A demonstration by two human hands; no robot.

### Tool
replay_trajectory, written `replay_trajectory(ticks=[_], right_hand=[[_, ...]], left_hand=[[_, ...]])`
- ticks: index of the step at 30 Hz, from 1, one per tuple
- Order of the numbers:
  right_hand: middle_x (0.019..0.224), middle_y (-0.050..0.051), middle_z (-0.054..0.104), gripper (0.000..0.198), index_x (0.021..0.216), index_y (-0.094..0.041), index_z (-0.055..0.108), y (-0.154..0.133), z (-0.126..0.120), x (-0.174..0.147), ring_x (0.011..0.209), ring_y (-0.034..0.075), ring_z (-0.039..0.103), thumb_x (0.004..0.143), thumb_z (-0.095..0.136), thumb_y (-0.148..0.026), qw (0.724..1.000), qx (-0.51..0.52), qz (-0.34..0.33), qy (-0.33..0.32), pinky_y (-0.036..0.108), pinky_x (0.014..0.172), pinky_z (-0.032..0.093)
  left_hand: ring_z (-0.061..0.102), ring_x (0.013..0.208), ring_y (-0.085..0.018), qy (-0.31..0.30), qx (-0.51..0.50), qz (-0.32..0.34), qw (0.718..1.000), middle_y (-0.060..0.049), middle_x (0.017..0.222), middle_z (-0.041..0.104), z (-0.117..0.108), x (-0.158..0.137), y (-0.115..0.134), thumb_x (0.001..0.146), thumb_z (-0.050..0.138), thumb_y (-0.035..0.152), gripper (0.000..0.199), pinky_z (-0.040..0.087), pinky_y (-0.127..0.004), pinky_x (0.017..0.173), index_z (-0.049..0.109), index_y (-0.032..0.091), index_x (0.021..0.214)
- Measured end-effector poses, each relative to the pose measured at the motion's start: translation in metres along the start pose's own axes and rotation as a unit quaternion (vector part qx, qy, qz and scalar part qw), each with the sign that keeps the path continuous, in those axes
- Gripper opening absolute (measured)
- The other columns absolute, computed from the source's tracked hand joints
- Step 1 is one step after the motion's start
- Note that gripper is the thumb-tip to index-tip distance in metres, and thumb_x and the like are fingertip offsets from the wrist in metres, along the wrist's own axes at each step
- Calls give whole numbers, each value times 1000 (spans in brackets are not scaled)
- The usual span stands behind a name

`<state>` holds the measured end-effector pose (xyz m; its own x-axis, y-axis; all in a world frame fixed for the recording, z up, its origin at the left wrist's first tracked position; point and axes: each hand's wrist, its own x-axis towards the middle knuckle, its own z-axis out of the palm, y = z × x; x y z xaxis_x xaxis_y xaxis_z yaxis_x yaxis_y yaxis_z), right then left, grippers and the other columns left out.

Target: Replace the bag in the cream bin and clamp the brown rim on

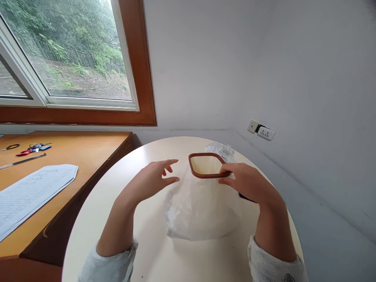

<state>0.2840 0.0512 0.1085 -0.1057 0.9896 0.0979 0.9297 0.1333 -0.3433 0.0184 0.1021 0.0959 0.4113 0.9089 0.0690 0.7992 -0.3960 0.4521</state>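
My right hand (246, 178) pinches the right corner of a brown ring (205, 176), a rounded-square rim with a cream-yellow inside. Left of the ring, my left hand (152, 178) hangs in the air, thumb and fingers apart, touching nothing. Below the ring a translucent white plastic bag (196, 219) spreads over the round cream table (117, 231). Whether the bag is fixed to the ring, or a container stands inside it, I cannot tell. Behind the ring lies crumpled white plastic (221, 150). Part of a dark object (247, 197) shows beneath my right wrist.
To the left, a wooden desk (88, 145) carries papers (38, 192), a long thin grey tool (23, 160), small red and blue items (35, 149) and a black loop (12, 147). The wall behind has a socket (266, 133). A window (79, 51) is at the upper left.
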Motion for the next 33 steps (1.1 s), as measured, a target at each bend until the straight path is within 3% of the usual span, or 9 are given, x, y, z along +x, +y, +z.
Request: replay_trajectory(ticks=[5,9,15,21,24,26,28,31,33], right_hand=[[73,-1,61,7,67,-27,61,21,-8,-9,63,16,53,70,55,-29,996,12,82,-33,26,49,34],[72,0,60,8,65,-26,61,39,-10,-9,59,15,52,67,53,-28,993,20,106,-38,25,46,33],[74,1,61,12,70,-27,63,58,-7,-4,66,18,54,69,52,-32,988,8,150,-38,29,54,38],[111,-1,60,30,103,-34,61,65,-19,-17,104,27,51,74,52,-39,993,34,105,39,41,82,41],[117,0,58,32,106,-31,59,90,-20,-27,107,24,51,81,42,-42,985,72,123,99,39,83,43],[114,3,61,35,105,-26,61,114,-7,-31,106,23,53,85,35,-38,978,75,141,134,38,86,43],[118,6,59,38,109,-21,60,137,17,-34,111,22,51,86,31,-31,983,62,126,121,38,93,39],[132,3,48,43,124,-25,50,159,63,-41,122,20,43,87,27,-22,995,34,90,37,41,103,29],[137,1,41,48,130,-26,42,167,89,-48,128,20,35,86,27,-18,997,8,68,-21,43,107,20]], left_hand=[[59,91,-21,-12,3,8,1000,-4,101,62,1,0,-1,76,46,59,58,47,-26,65,44,31,127],[59,90,-21,-14,8,13,1000,-4,103,62,2,0,-1,76,46,59,58,47,-26,65,43,32,127],[59,91,-21,-19,7,7,1000,-4,104,62,2,1,-1,76,44,61,58,47,-27,66,43,32,127],[59,95,-23,-53,14,11,998,-7,108,61,9,4,0,75,41,65,62,47,-29,69,47,28,123],[57,99,-25,-100,16,31,994,-8,112,60,20,9,7,75,41,64,60,46,-31,73,50,26,120],[55,104,-27,-141,17,59,988,-9,119,57,33,14,15,75,43,62,61,45,-33,77,47,25,124],[49,113,-30,-178,11,77,981,-11,131,47,51,21,24,73,47,61,70,43,-36,83,37,23,131],[32,128,-33,-213,-8,48,976,-15,147,18,88,30,35,64,56,62,98,37,-38,94,14,17,140],[25,131,-33,-204,-46,45,977,-16,148,12,116,35,39,60,60,62,107,33,-38,98,8,16,141]])
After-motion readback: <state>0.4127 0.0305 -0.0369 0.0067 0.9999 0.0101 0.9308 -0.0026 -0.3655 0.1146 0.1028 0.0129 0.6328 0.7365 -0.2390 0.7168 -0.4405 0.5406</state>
